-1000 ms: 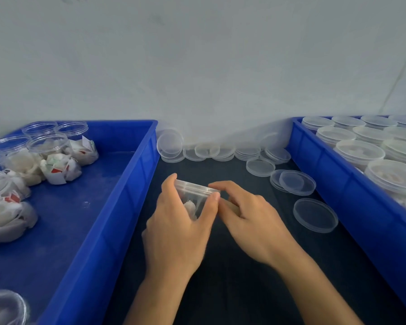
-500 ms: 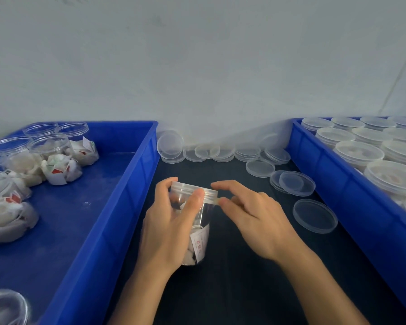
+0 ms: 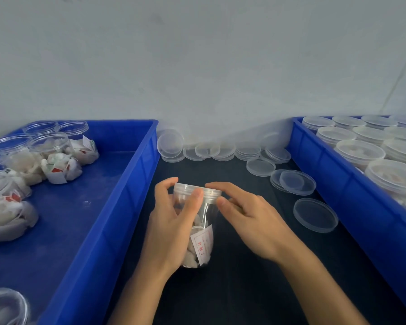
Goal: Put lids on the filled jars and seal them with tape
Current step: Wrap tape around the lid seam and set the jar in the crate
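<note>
A clear filled jar (image 3: 203, 242) stands upright on the dark table between two blue bins, with white contents and a red-printed label inside. A clear lid (image 3: 206, 190) sits on its top. My left hand (image 3: 171, 226) wraps around the jar's left side, thumb and fingers up at the lid's rim. My right hand (image 3: 249, 214) is at the lid's right edge, index finger laid along the rim and thumb just below it. No tape is visible to me.
Left blue bin (image 3: 117, 214) holds open filled jars (image 3: 49, 146). Right blue bin (image 3: 352, 195) holds lidded jars (image 3: 359, 151). Loose clear lids (image 3: 314, 214) lie on the table right of my hands and in stacks (image 3: 209, 150) along the wall.
The jar went from tilted toward me to standing upright on the table. My left hand slid down its side while my right hand stayed at the lid's rim.
</note>
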